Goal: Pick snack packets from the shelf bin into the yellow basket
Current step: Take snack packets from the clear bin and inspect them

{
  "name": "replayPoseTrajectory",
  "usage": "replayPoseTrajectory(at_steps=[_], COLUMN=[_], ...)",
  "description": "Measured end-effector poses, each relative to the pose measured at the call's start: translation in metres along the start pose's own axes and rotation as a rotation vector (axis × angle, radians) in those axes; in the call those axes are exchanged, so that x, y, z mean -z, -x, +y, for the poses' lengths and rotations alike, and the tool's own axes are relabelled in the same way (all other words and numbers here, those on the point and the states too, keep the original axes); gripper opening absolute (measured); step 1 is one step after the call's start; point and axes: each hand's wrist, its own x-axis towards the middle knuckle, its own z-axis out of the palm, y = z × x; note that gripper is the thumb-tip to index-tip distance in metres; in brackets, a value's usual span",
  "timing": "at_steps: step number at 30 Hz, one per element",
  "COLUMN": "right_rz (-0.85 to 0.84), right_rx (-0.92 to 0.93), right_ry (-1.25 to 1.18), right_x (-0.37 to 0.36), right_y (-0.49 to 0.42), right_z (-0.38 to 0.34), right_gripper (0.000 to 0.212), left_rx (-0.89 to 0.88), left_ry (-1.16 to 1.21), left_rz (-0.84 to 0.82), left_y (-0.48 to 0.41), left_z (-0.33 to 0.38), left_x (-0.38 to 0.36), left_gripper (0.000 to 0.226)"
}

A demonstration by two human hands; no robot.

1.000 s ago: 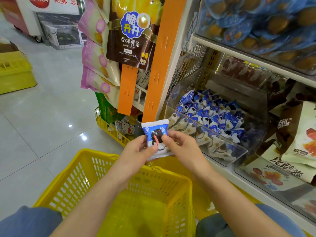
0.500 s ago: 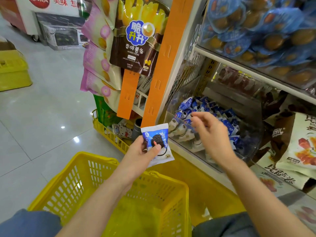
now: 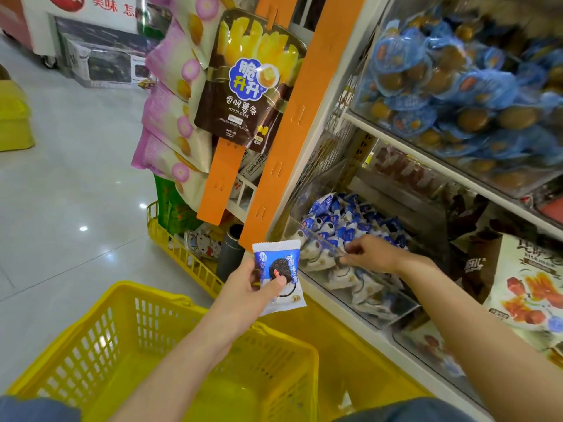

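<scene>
My left hand holds a blue-and-white snack packet with a dark cookie picture, thumb across its front, above the far rim of the yellow basket. My right hand is inside the clear shelf bin, its fingers curled and pinching a packet in the pile of blue-and-white packets. The basket's bottom shows no packets.
An orange hanging strip with a potato-stick bag stands left of the bin. A second yellow basket with goods sits on the floor behind. Blue egg packs fill the shelf above; larger snack bags lie to the right.
My right hand let go of the held packet, moved right and went down into the bin onto the pile. My left hand kept the packet and lowered slightly.
</scene>
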Motion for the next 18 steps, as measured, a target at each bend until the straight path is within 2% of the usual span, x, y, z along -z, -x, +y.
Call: replayPoseTrajectory(at_steps=[4, 11, 15, 18], right_rz=[-0.054, -0.036, 0.094, 0.266], right_rx=[0.013, 0.087, 0.029, -0.001], right_ry=[0.032, -0.081, -0.216, -0.288], right_x=[0.004, 0.004, 0.007, 0.012], right_y=[0.000, 0.005, 0.011, 0.020], right_z=[-0.001, 0.002, 0.005, 0.003], right_gripper=[0.023, 0.016, 0.032, 0.026], left_rx=[0.022, 0.043, 0.062, 0.105], left_ry=[-0.003, -0.016, -0.013, 0.005], left_rz=[0.003, 0.006, 0.016, 0.070], left_y=[0.002, 0.002, 0.002, -0.001], left_z=[0.001, 0.003, 0.002, -0.001], left_x=[0.000, -0.001, -0.002, -0.001], left_gripper=[0.024, 0.028, 0.028, 0.028])
